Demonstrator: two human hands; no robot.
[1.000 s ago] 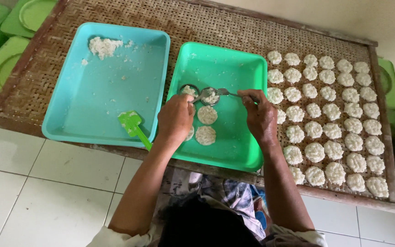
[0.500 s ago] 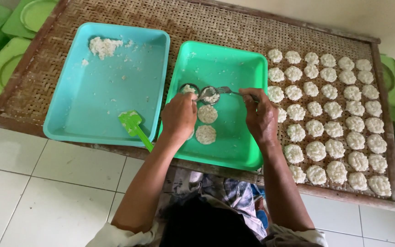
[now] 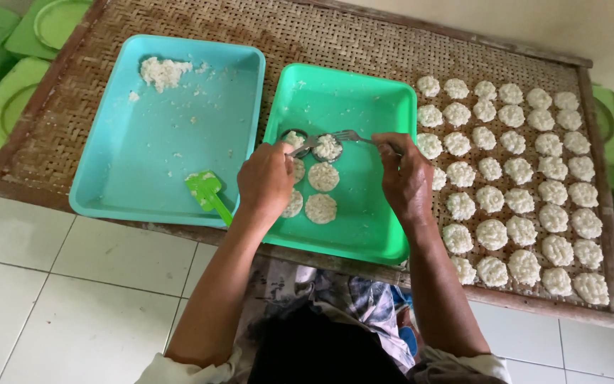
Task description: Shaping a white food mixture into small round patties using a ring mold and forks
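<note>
Woven bamboo tray-table [image 3: 364, 43] w/ wooden frame fills upper frame, standing on pale tiled floor [image 3: 58, 284], plain wall behind. Green tray [image 3: 364, 227] at centre holds flat rice cakes [image 3: 321, 208]. Left hand [image 3: 266, 179] pinches a small round mould [image 3: 327, 147], approx. full of rice. Right hand [image 3: 406, 174] is closed round a fork [image 3: 353, 136], tines over the mould. Turquoise tray [image 3: 143, 163] at left w/ rice clump and green scoop [image 3: 206, 190]. Rows of rice cakes [image 3: 513, 163] dry at right.

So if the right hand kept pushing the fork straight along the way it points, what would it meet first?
The right hand holds a fork pointing left, its tines at the rice-filled round mold in the green tray. That mold comes first, then probably the left hand steadying it, though depth is hard to judge.
</note>
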